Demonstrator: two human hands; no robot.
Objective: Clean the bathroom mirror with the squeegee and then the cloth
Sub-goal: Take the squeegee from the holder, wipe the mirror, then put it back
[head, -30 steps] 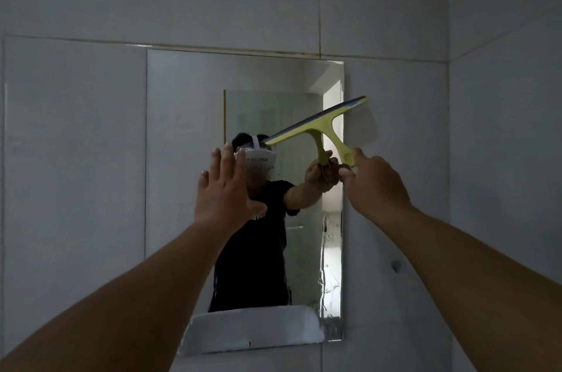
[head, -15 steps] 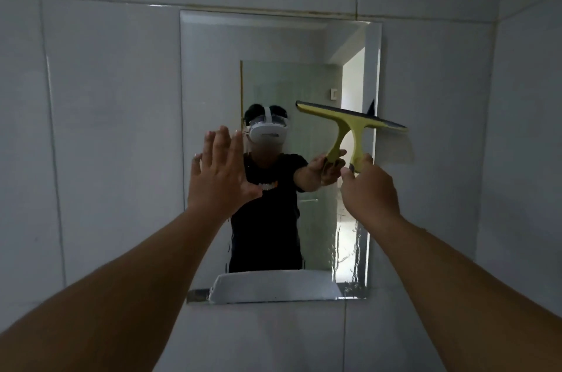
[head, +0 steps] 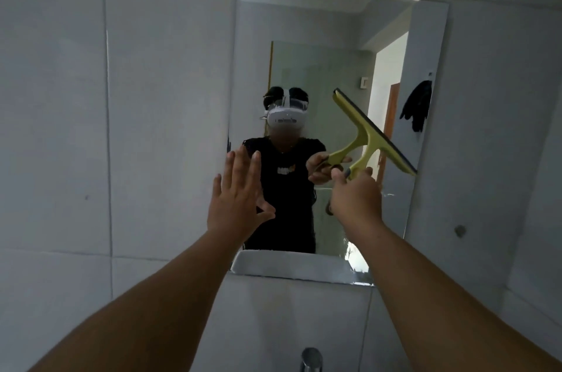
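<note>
The rectangular mirror (head: 328, 25) hangs on the grey tiled wall ahead of me. My right hand (head: 355, 195) grips the handle of a yellow-green squeegee (head: 372, 134). Its dark rubber blade slants steeply from upper left to lower right against the right half of the glass. My left hand (head: 238, 198) is raised with its fingers spread, flat at the mirror's lower left edge. Water drops cling to the mirror's lower right corner. No cloth is in view.
A chrome tap (head: 310, 359) pokes up at the bottom edge. The mirror reflects a person in black, a white basin rim and a lit doorway. A small round stud (head: 459, 231) sits on the wall right of the mirror.
The squeegee blade has swung clockwise from tilted up at the right, through level, to a steep downward slant. The view has dropped, and the mirror's bottom edge and the tap now show.
</note>
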